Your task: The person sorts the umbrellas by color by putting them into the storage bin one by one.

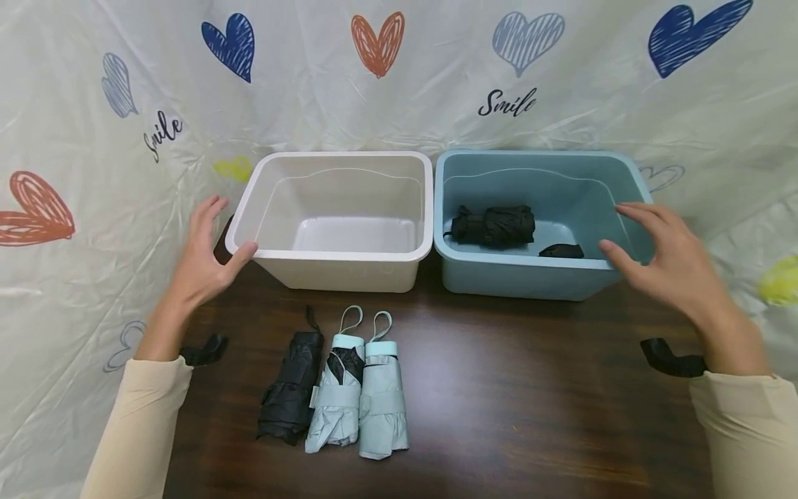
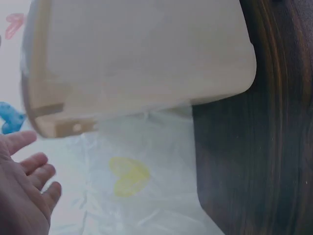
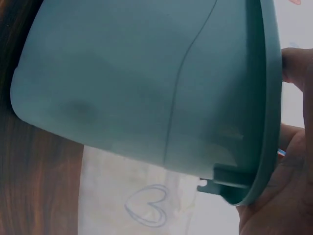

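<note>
Head view, counter [image 1: 517, 388]: dark wood; a white cloth [image 1: 299, 76] with printed hearts and "Smile" lettering rises behind it and borders its left and right edges.
Bins: cream bin [image 1: 343, 272] toward the far left corner, blue bin [image 1: 517, 277] toward the far right, both upright, rims just beside each other.
Inside blue bin: folded black umbrella [image 1: 499, 225] on the left side; a small dark thing [image 1: 561, 251], partly hidden by the near wall.
Row before cream bin: loose black umbrella [image 1: 289, 388], left pale umbrella [image 1: 337, 409] and right pale umbrella [image 1: 383, 409], nearer the counter's left edge, loops pointing to its far edge.
Left hand [image 1: 208, 256]: thumb and fingers apart around the cream bin's near left corner; contact uncertain.
Right hand [image 1: 673, 263]: thumb and fingers apart across the blue bin's right rim, blocking sight of its near right corner.
Left wrist view: cream bin fills the top, hiding part of the counter's edge; a yellow heart [image 2: 129, 176] shows below.
Right wrist view: blue bin's rim covers part of the hand; a blue heart outline [image 3: 149, 205] lies beyond the counter's edge.
</note>
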The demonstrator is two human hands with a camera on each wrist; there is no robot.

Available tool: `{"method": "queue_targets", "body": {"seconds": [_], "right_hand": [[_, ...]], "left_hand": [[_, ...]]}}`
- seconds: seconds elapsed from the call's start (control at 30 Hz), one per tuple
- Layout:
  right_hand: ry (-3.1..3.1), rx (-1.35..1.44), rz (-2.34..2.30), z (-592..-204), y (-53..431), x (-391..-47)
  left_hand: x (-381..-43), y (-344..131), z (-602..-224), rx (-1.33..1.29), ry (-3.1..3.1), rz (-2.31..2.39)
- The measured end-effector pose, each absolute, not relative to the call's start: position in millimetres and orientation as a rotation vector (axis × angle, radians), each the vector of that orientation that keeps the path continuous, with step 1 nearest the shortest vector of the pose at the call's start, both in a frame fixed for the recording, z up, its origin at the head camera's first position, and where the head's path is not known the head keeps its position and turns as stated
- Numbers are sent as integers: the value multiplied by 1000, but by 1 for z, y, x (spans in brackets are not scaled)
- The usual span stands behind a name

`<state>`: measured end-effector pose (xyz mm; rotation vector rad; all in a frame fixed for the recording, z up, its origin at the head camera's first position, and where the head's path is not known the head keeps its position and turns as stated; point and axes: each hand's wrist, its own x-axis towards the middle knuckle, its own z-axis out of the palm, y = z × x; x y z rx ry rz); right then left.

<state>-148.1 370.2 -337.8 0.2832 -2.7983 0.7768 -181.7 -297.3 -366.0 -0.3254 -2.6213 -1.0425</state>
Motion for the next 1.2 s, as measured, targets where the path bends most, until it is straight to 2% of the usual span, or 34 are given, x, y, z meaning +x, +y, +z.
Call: {"method": "queue_targets", "body": {"seconds": [0.3, 0.53, 0.77, 1.0, 1.2], "right_hand": [[-2785, 264, 859, -348, 381, -152], [-2812, 209, 850, -350, 388, -152], [-2873, 134, 837, -348, 385, -154], [-2900, 89, 823, -350, 383, -154], [-2873, 100, 825, -353, 384, -154]], "left_hand": [[-128, -307, -375, -256, -2556, -1027], [-93, -300, -397, -200, -2514, -983], [-53, -286, -424, -70, -2729, -964], [-30, -266, -452, -48, -2943, -994], [-23, -254, -467, -14, -2989, -1030]]}}
